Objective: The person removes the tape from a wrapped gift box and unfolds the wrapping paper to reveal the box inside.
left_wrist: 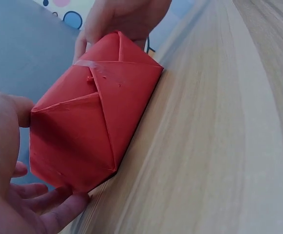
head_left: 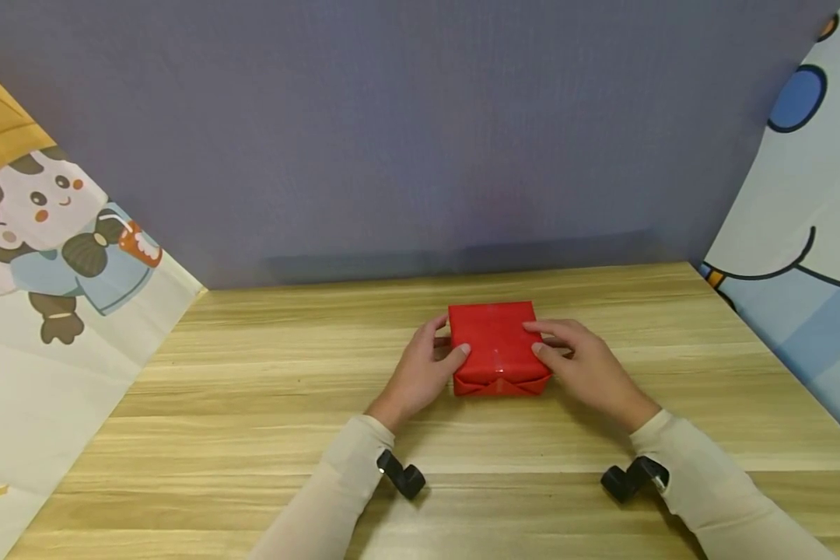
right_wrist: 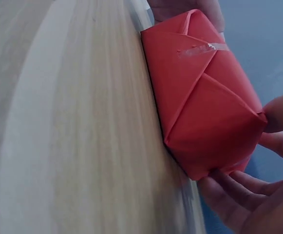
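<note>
A box wrapped in red paper sits on the wooden table in the head view, its folded end toward me. My left hand grips its left side, thumb on the top edge and fingers low along the side. On the opposite side my right hand holds it, with thumb and a finger over the top edge. Both wrist views show triangular paper folds and a strip of clear tape on the near end of the box. In each of them the fingertips reach the lower edge.
The light wood tabletop reaches back to a grey-blue wall panel. Cartoon-printed sheets stand at the left and right sides. Each sleeve carries a small black wrist camera, left and right.
</note>
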A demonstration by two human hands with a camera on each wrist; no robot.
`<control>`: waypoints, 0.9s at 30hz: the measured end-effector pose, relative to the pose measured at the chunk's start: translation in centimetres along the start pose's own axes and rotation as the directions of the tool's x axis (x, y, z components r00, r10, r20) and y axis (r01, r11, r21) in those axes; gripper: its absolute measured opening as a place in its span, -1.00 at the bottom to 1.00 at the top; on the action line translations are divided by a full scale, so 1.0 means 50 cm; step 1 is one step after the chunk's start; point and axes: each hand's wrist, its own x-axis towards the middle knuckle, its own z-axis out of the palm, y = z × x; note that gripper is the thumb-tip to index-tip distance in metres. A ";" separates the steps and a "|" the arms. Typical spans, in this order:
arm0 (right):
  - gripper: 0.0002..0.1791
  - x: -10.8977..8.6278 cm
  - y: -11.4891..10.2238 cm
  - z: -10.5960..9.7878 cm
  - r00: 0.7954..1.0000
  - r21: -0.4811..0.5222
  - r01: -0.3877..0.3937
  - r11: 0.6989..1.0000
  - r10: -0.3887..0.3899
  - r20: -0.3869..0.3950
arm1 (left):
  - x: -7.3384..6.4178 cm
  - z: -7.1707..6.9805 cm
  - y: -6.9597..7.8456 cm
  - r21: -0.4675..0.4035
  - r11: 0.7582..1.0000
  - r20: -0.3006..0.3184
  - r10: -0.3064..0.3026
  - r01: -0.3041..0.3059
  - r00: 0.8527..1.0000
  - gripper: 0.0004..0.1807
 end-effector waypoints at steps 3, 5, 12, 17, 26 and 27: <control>-0.61 0.000 -0.002 0.001 0.999 -0.079 0.043 0.996 -0.042 0.012 | -0.001 0.000 0.002 -0.010 1.000 0.009 -0.017 0.018 1.000 -0.18; -0.62 0.001 -0.004 0.001 0.998 -0.114 0.063 0.991 -0.061 0.023 | -0.001 -0.001 0.001 -0.006 1.000 0.016 -0.027 0.027 1.000 -0.17; -0.68 0.000 -0.011 0.002 0.991 -0.163 0.130 0.978 -0.129 0.019 | -0.001 -0.005 -0.001 -0.013 1.000 0.038 -0.026 0.026 0.999 -0.18; -0.71 0.001 -0.011 0.003 0.988 -0.160 0.155 0.975 -0.155 0.016 | 0.000 -0.004 -0.006 -0.046 0.999 0.059 -0.007 0.010 0.998 -0.22; -0.76 0.004 -0.006 0.007 0.987 -0.149 0.162 0.976 -0.161 0.016 | 0.005 -0.002 -0.008 -0.059 0.998 0.063 0.004 0.000 0.998 -0.26; -0.77 0.004 -0.006 0.007 0.987 -0.143 0.160 0.977 -0.159 0.016 | 0.006 -0.002 -0.008 -0.059 0.998 0.063 0.006 -0.002 0.998 -0.26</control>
